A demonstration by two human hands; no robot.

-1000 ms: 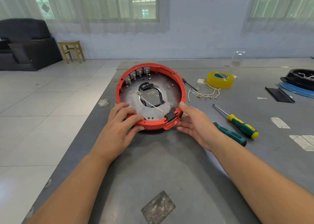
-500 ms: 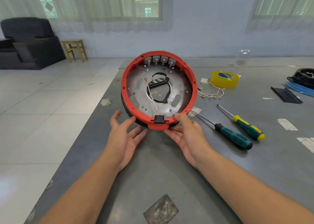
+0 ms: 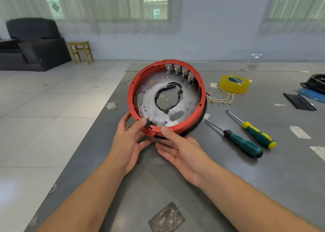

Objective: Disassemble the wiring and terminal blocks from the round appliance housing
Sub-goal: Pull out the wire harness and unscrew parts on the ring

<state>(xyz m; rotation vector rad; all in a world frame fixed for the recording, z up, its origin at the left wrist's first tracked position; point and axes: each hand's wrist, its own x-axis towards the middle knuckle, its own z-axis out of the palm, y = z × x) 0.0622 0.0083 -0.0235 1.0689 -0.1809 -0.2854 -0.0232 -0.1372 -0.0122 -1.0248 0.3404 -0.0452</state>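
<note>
Both hands hold the red housing (image 3: 191, 119) tilted up off the table (image 3: 228, 179). The left hand (image 3: 129, 142) pinches its black connector (image 3: 148, 124) at the near rim; the right hand (image 3: 182, 150) grips the rim just beside.

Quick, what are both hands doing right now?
Left hand: pinches the black connector at the red housing rim.
Right hand: holds the housing's lower edge.
</note>
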